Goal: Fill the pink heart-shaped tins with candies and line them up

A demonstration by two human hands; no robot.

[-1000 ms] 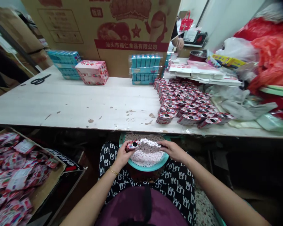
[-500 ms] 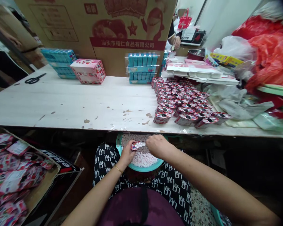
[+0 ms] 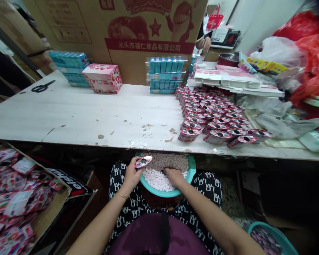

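Note:
A small red and white oval-topped pack (image 3: 143, 162) is gripped in my left hand (image 3: 133, 171), its top with a dark round spot facing up. It is held over the left rim of a turquoise basin (image 3: 159, 193). White pellet-like sweets (image 3: 156, 179) fill the basin. My right hand (image 3: 175, 176) reaches down into the sweets, fingers bent together. Something small and dark shows at its fingertips, too little to name. Similar oval-topped packs (image 3: 190, 134) stand upright in rows on the white table (image 3: 117, 117) ahead.
Left of me, a cardboard box (image 3: 55, 209) holds many flattened red packs. On the table are scissors (image 3: 43, 86), blue wrapped packs (image 3: 166, 75), a strawberry-print box (image 3: 103, 78) and stacked flat cartons (image 3: 225, 79). Another person's hand (image 3: 206, 43) shows behind. A second basin (image 3: 276, 235) sits lower right.
My right hand has gone from beside the pack's top, where white sweets showed, down into the basin. My left hand has shifted left with the pack, whose top now shows a dark spot.

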